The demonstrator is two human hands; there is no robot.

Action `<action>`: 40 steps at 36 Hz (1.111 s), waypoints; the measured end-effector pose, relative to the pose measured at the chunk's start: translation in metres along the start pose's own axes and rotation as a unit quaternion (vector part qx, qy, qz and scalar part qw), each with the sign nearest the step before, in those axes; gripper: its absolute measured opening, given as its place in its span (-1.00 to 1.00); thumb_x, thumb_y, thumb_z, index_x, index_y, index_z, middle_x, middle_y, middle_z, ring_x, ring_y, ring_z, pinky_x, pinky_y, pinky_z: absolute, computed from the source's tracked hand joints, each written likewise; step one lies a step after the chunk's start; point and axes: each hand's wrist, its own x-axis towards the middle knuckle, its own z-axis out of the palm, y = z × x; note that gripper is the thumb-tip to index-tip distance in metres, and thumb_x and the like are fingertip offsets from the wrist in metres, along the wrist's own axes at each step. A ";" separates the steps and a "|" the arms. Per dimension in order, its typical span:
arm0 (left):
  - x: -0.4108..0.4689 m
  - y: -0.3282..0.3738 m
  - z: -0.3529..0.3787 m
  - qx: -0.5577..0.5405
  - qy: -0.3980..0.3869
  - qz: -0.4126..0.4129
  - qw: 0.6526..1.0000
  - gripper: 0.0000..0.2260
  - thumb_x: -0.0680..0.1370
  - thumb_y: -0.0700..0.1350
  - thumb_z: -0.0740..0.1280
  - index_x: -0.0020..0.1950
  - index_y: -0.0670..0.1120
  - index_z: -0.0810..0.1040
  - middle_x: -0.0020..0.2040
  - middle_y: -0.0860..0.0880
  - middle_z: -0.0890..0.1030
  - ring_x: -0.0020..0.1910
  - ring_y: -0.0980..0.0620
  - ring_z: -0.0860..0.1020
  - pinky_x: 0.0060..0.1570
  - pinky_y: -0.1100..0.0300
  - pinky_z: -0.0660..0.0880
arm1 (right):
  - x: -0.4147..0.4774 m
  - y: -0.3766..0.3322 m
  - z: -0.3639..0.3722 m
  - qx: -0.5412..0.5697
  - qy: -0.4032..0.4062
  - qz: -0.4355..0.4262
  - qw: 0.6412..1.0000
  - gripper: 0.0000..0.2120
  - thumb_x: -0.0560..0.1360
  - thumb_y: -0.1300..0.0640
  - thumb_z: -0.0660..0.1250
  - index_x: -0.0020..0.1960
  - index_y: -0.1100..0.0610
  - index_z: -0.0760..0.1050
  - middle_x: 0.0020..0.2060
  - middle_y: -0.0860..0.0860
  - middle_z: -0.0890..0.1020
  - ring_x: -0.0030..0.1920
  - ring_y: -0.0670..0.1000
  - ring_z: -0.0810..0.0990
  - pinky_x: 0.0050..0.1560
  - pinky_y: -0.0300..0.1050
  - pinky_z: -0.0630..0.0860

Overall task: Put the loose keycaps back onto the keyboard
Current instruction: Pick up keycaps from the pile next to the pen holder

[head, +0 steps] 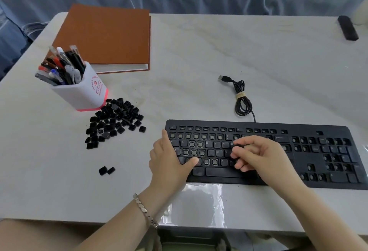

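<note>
A black keyboard (310, 137) lies on the white table, with many bare key sockets among the seated keys. My left hand (169, 161) rests flat on its left end, thumb on the bottom letter row. Over the middle letter rows, my right hand (258, 153) has its fingers curled and pinches a black keycap (238, 147) just above the keys. A pile of several loose black keycaps (114, 121) lies left of the keyboard. Two more keycaps (107, 170) sit apart, nearer the table's front edge.
A white pen holder (79, 89) full of pens stands just behind the pile. A brown book (105, 35) lies at the back left. The keyboard's bundled USB cable (241, 97) lies behind it. A black object (347, 27) sits at the far right corner.
</note>
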 end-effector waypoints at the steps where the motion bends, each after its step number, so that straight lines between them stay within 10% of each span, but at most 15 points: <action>1: 0.000 0.001 -0.001 -0.004 -0.006 -0.003 1.000 -0.10 0.43 0.11 0.42 0.54 -0.04 -0.11 0.42 -0.08 0.17 0.37 -0.10 0.19 0.31 0.03 0.19 | -0.002 -0.001 0.001 0.024 -0.003 0.002 1.000 -0.89 0.46 0.36 0.32 -0.10 0.18 0.55 -0.43 0.07 0.64 -0.49 -0.08 0.56 -0.44 -0.30 0.52; 9: 0.002 -0.003 -0.004 -0.068 0.064 0.000 0.996 -0.53 0.47 -0.11 0.30 0.38 -0.09 0.33 0.27 -0.09 0.38 0.28 -0.07 0.28 0.31 -0.03 0.27 | -0.011 0.003 -0.004 0.161 -0.022 0.071 0.984 -0.81 0.56 0.31 0.18 0.00 0.16 0.55 -0.33 0.10 0.67 -0.31 -0.05 0.66 -0.28 -0.31 0.58; 24: 0.000 0.031 0.023 -0.019 0.060 0.198 0.978 -0.70 0.52 -0.23 0.29 0.26 -0.11 0.52 0.46 0.00 0.26 0.50 0.07 0.06 0.38 0.30 -0.06 | -0.033 -0.015 -0.036 0.249 -0.058 0.071 0.964 -0.77 0.57 0.30 0.12 0.05 0.22 0.55 -0.25 0.17 0.68 -0.26 0.02 0.68 -0.28 -0.26 0.59; 40: 0.013 0.072 0.069 0.169 0.032 0.346 0.922 -0.55 0.45 0.02 0.11 0.19 -0.16 0.58 0.25 -0.17 0.54 0.27 -0.18 0.49 0.24 -0.17 0.32 | -0.040 -0.002 -0.084 0.288 -0.026 0.062 0.955 -0.70 0.29 0.23 0.33 0.00 0.29 0.52 -0.23 0.18 0.66 -0.27 0.02 0.67 -0.29 -0.25 0.59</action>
